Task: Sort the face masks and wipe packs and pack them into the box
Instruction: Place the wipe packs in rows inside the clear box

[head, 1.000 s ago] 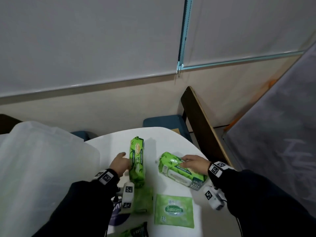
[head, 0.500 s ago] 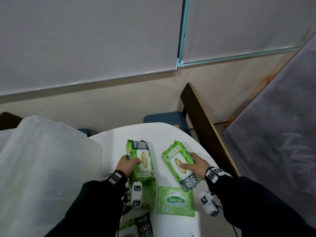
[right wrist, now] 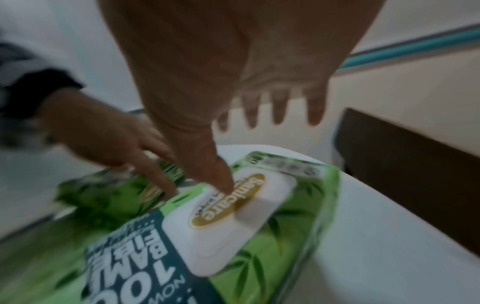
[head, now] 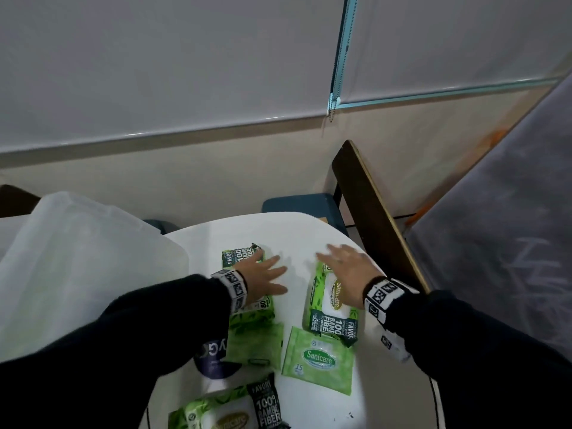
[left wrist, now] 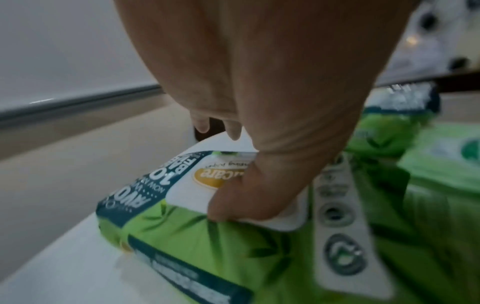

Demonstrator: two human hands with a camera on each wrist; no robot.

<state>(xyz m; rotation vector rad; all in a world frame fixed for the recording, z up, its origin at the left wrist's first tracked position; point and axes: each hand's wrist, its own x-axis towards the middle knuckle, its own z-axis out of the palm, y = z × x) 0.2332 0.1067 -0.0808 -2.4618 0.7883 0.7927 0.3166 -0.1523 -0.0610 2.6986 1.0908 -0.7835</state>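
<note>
Head view. Left hand [head: 258, 278], fingers spread and straight, lies flat over the left wipe pack [head: 244, 258]; right hand [head: 348, 274], fingers likewise spread, lies over the right wipe pack [head: 329, 308]. Neither hand grips. Both packs rest flat, well apart, on a white round-edged table [head: 297, 233]. Nearer the person lie two thin green sachets: the plain sachet [head: 255, 343] and the labelled sachet [head: 318, 360], side by side; a third large pack [head: 229, 413] sits at the table's near edge, and a dark-printed white item [head: 213, 359] is partly hidden under the left sleeve. Count: three large packs, two sachets. A translucent plastic box [head: 77, 274] stands to the left of the table. Behind: a pale wall with grey roller blinds, a blue chair seat [head: 297, 204], a dark wooden board [head: 371, 205].

Left wrist view. The left hand [left wrist: 259, 82] fills the frame; its thumb [left wrist: 241, 197] touches the left wipe pack's [left wrist: 182, 216] white flap. This contact is not visible from the head camera.

Right wrist view. The right hand [right wrist: 221, 72] hangs open, thumb tip [right wrist: 221, 176] on the right wipe pack's [right wrist: 233, 216] white lid, the other fingers lifted clear; the left hand [right wrist: 103, 133] appears beyond, blurred.
</note>
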